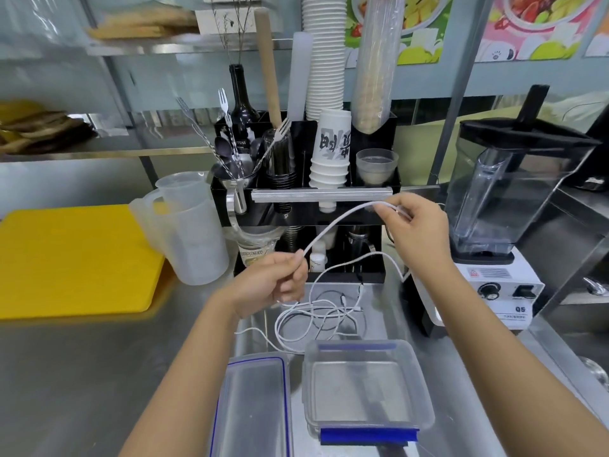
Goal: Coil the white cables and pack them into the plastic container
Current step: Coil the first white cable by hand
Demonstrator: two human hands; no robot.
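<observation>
Pinching white cable (333, 222) between raised left hand (275, 282), right hand (417, 225), plug end blurred

On the steel counter (82, 374), a clear plastic container (367, 390) sits at the near edge, its blue-rimmed lid (252, 407) just left — tangled white cables (316, 319) behind it, a white-based blender (494, 258) right, a yellow cutting board (72, 258) far left.

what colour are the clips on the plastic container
Blue; the clip on the clear plastic container shows best in the head view.
</observation>
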